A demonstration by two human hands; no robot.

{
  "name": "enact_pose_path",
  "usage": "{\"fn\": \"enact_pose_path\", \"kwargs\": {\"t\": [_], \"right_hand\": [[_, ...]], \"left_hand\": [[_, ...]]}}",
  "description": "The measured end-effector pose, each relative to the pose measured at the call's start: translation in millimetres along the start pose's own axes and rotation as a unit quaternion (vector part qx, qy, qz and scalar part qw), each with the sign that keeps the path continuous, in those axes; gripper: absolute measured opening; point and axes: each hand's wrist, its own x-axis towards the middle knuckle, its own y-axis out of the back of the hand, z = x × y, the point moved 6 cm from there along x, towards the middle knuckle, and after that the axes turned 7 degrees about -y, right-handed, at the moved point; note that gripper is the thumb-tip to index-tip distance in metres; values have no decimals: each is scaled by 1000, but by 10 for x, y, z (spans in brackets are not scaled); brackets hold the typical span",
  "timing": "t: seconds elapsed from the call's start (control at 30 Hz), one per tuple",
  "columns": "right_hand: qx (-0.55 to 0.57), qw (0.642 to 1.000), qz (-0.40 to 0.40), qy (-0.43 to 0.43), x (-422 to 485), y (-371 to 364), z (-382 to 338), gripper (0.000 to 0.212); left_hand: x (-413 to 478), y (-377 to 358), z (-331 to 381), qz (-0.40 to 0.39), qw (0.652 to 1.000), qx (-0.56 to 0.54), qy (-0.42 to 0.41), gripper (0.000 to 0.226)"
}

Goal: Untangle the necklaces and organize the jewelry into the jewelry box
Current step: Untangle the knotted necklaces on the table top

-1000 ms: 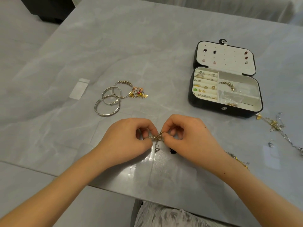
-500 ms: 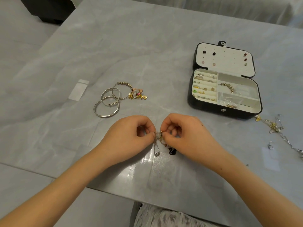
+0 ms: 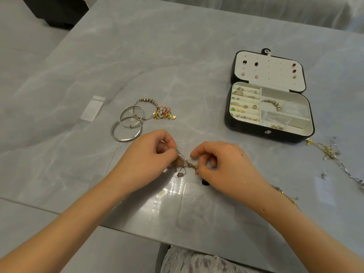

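A tangle of thin gold and silver necklace chains (image 3: pixel 186 161) stretches between my two hands just above the table. My left hand (image 3: pixel 145 156) pinches its left end and my right hand (image 3: pixel 222 164) pinches its right end. A small silver pendant (image 3: pixel 180 174) and a dark pendant (image 3: pixel 204 182) hang below the chains. The black jewelry box (image 3: pixel 246 130) lies open at the right, with rings, earrings and a beaded bracelet in its white compartments and studs on its lid.
Two silver bangles (image 3: pixel 128 125) and a beaded charm bracelet (image 3: pixel 157 110) lie left of centre. More tangled chains (image 3: pixel 332 154) sit at the right edge, and more chain (image 3: pixel 285 195) lies by my right wrist. Clear plastic bags (image 3: pixel 92 108) lie on the grey table.
My hands have drawn apart, stretching the chain tangle out between them; a second ago their fingertips were almost touching over it.
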Motion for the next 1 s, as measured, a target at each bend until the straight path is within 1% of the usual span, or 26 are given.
{"fn": "enact_pose_path", "kwargs": {"t": [0.27,0.43,0.6,0.73,0.8,0.93,1.0], "right_hand": [[16,999,0,-42,-49,-8,94,23],[29,998,-19,-53,-75,-12,104,25],[21,998,-33,-51,-123,-20,94,22],[20,998,-33,-57,-130,-29,120,19],[14,998,-31,-57,-138,-27,135,18],[-13,998,-29,-56,-157,-4,152,18],[-24,997,-33,-58,-161,1,156,19]], "left_hand": [[-45,-5,17,27,991,127,-42,12],[-62,19,1,26,988,150,-39,10],[-48,68,-52,35,988,153,-13,9],[-3,83,-26,65,989,133,-17,11],[19,95,-14,78,991,105,-15,12],[68,122,-53,87,995,-26,30,8],[82,121,-68,85,993,-67,45,8]]}}
